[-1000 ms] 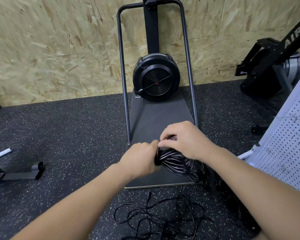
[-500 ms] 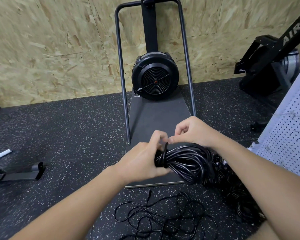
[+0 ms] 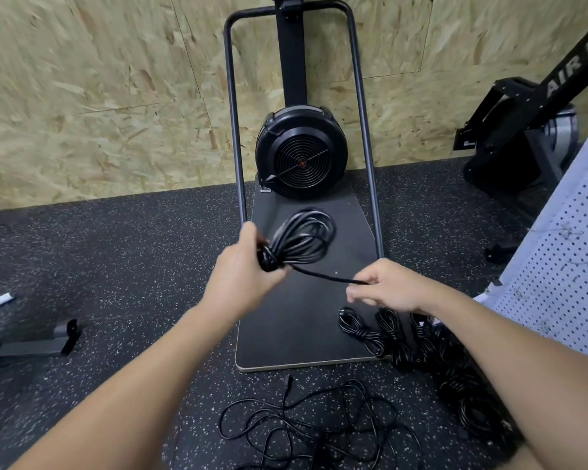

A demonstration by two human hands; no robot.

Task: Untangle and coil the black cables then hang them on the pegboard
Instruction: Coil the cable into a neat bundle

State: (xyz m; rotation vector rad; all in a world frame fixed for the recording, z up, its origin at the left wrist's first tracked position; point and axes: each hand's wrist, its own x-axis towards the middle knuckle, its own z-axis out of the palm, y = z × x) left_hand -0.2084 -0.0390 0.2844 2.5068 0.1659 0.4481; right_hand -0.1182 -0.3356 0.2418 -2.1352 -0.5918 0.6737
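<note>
At the centre of the frame a coiled black cable (image 3: 302, 239) hangs in the air above the dark platform (image 3: 286, 334) of a fan machine (image 3: 301, 157). The left hand (image 3: 243, 273) clenches around the gathered neck of the coil, probably to stop the loops from springing apart. A free tail (image 3: 330, 276) runs from that neck toward the right of the frame, where the right hand (image 3: 391, 290) pinches its end between fingertips, seemingly keeping it taut for wrapping around the bundle. Just below the right hand, several finished bundles (image 3: 398, 337) lie in a row along the platform's lower right edge and onto the floor. A loose tangle of cable (image 3: 306, 425) sprawls on the speckled floor at lower centre, not yet coiled. The white pegboard (image 3: 557, 283) leans at the right edge, so hanging appears to remain.
</note>
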